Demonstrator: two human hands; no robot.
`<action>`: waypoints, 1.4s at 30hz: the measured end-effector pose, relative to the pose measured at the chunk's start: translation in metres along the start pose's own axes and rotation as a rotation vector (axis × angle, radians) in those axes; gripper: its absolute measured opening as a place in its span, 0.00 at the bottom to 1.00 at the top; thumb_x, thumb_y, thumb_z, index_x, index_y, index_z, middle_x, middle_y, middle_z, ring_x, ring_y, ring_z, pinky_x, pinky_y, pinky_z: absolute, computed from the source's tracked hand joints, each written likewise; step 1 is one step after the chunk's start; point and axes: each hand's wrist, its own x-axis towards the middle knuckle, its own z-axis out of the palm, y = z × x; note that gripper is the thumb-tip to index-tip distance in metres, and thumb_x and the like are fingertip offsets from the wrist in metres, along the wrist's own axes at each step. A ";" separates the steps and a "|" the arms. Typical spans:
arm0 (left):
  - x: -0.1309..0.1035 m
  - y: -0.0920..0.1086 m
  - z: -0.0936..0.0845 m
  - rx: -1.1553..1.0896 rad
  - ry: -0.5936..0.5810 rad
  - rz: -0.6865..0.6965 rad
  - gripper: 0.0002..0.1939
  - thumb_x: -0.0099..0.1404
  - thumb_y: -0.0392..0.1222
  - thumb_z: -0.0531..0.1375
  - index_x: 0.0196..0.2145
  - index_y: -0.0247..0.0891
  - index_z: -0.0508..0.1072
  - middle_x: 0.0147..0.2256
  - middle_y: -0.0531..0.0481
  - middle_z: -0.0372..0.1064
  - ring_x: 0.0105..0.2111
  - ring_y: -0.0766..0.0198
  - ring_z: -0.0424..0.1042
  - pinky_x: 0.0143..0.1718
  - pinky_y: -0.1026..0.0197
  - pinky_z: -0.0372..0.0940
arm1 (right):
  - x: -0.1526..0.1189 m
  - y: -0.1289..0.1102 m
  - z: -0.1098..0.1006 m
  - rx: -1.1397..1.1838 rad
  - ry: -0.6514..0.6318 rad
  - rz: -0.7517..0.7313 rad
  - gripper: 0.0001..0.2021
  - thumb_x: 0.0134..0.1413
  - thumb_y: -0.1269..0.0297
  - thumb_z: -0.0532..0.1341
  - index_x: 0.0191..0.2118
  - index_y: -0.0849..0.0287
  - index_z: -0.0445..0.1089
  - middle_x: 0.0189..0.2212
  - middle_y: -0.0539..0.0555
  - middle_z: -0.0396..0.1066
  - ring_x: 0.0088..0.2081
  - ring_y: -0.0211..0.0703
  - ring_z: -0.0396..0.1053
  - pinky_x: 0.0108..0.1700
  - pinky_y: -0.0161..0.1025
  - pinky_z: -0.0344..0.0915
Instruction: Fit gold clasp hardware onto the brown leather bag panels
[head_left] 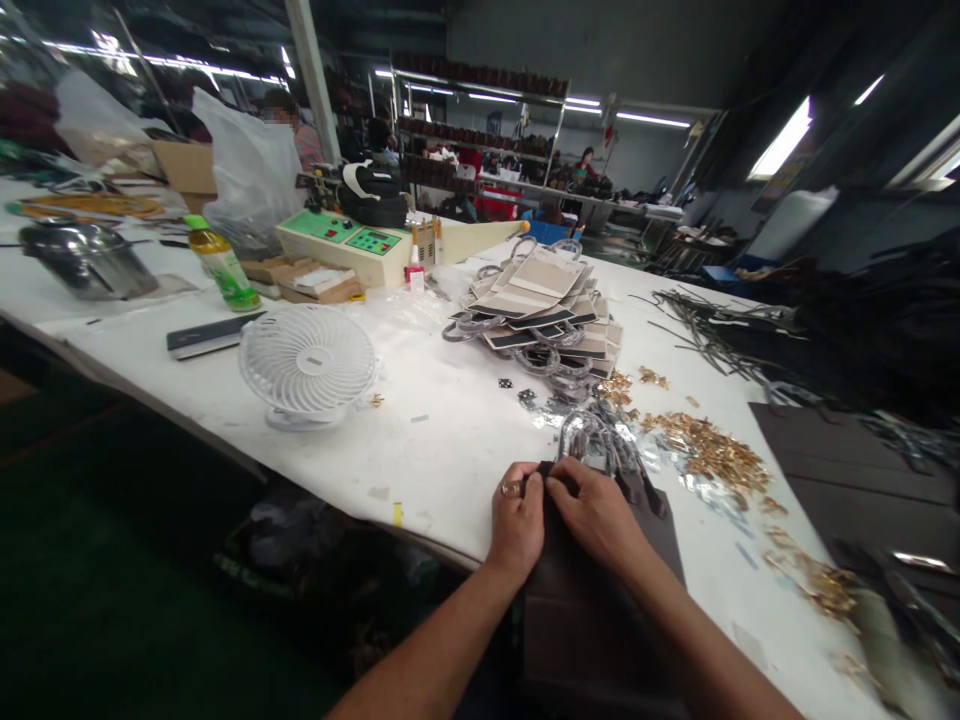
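My left hand (pixel 519 515), with a ring on one finger, pinches the upper edge of a dark brown leather-like panel (pixel 577 620). Close beside it, my right hand (pixel 596 505) grips the same edge, thumbs and fingertips almost meeting. The panel hangs over the table's front edge toward me. Just beyond my fingers are plastic-wrapped loop handles (pixel 589 435). Whether a small part sits between my fingertips is hidden. To the right of the hands lies a heap of small gold metal pieces (pixel 720 450).
A stack of beige panels with wrapped handles (pixel 540 290) stands ahead. On the left are a white fan (pixel 309 362), a dark flat case (pixel 214 335), a bottle (pixel 221 265), a steel pot (pixel 86 262) and a machine (pixel 360 245). Dark strips (pixel 705 330) and brown sheets (pixel 847 480) lie right.
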 end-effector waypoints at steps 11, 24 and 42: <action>0.005 0.004 0.000 0.034 -0.023 0.032 0.13 0.71 0.48 0.54 0.40 0.41 0.75 0.39 0.47 0.77 0.42 0.55 0.75 0.47 0.55 0.66 | 0.005 0.012 0.010 0.356 0.055 0.103 0.07 0.59 0.60 0.60 0.33 0.55 0.73 0.25 0.48 0.75 0.24 0.40 0.72 0.32 0.36 0.66; 0.017 0.010 0.007 0.114 0.033 -0.082 0.23 0.64 0.61 0.58 0.47 0.42 0.72 0.44 0.47 0.74 0.48 0.48 0.72 0.52 0.46 0.64 | -0.062 0.085 -0.097 -0.138 0.453 0.209 0.14 0.66 0.54 0.56 0.44 0.52 0.78 0.41 0.51 0.79 0.38 0.41 0.75 0.43 0.35 0.68; 0.030 0.088 0.063 0.834 -0.670 0.935 0.21 0.66 0.33 0.57 0.57 0.41 0.69 0.57 0.45 0.69 0.58 0.51 0.64 0.63 0.44 0.59 | -0.086 0.218 -0.174 -0.363 0.175 0.482 0.02 0.48 0.68 0.63 0.28 0.57 0.74 0.28 0.55 0.77 0.32 0.48 0.73 0.33 0.38 0.56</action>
